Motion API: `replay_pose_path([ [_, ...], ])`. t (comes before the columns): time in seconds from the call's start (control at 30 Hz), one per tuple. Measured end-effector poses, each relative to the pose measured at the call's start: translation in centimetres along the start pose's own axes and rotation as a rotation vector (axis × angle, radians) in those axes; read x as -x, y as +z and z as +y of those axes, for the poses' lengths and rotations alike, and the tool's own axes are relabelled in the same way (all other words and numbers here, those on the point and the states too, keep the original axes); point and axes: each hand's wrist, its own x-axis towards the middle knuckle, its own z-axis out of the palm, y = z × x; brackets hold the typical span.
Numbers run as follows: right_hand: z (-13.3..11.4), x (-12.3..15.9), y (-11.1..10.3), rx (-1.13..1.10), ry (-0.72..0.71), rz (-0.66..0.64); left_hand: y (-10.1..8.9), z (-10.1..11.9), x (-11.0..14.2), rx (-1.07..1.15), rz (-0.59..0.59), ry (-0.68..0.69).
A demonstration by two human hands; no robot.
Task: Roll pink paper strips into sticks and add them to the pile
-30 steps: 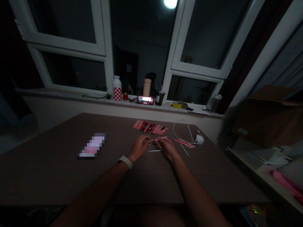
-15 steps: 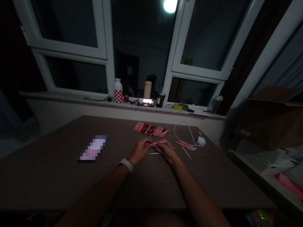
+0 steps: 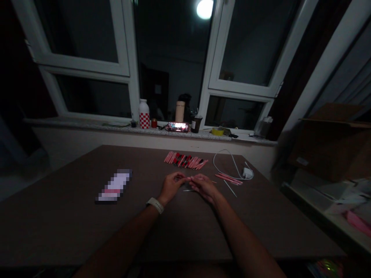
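Over the middle of the table, my left hand [image 3: 171, 188] and my right hand [image 3: 206, 188] meet with their fingertips pinched. Between them is a slim pink pen part [image 3: 189, 179], mostly covered by the fingers, so its ends are hard to make out. Beneath the right fingers lies a thin white stick [image 3: 188, 190], like a pen refill. Just beyond the hands is a row of pink, red and black pens [image 3: 185, 160], laid side by side. To the right are several loose pink sticks [image 3: 228, 178] and another thin white stick [image 3: 230, 189].
A white charger [image 3: 247, 173] with a looped cable lies at the table's right. At the left is a blurred-out phone [image 3: 114, 187]. The windowsill holds a checkered bottle [image 3: 144, 114], a beige flask [image 3: 180, 112], a lit phone [image 3: 178, 127] and a dark cup [image 3: 196, 124].
The whole view has shifted slightly. Both hands keep their pinch close together over the same spot, with only small finger movement.
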Motion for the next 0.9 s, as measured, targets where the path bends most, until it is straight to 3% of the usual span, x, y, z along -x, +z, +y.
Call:
replay_pose_path([
  [0.17,0.4,0.4,0.6,0.019,-0.007,0.002,-0.2,0.6,0.2,0.005,0.013,0.021],
  [0.33,1.0,0.7,1.2,0.045,-0.045,-0.029,-0.2,0.4,0.1,-0.109,-0.054,0.162],
  [0.53,1.2,0.6,1.6,0.087,-0.115,-0.026,-0.4,0.8,0.2,-0.152,-0.037,0.278],
  [0.77,0.6,-0.2,0.8,0.201,-0.326,0.141,-0.4,0.2,0.2,-0.054,0.032,0.156],
  [0.9,0.5,-0.6,0.2,0.237,-0.376,0.219,-1.0,-0.2,-0.2,-0.278,0.08,0.193],
])
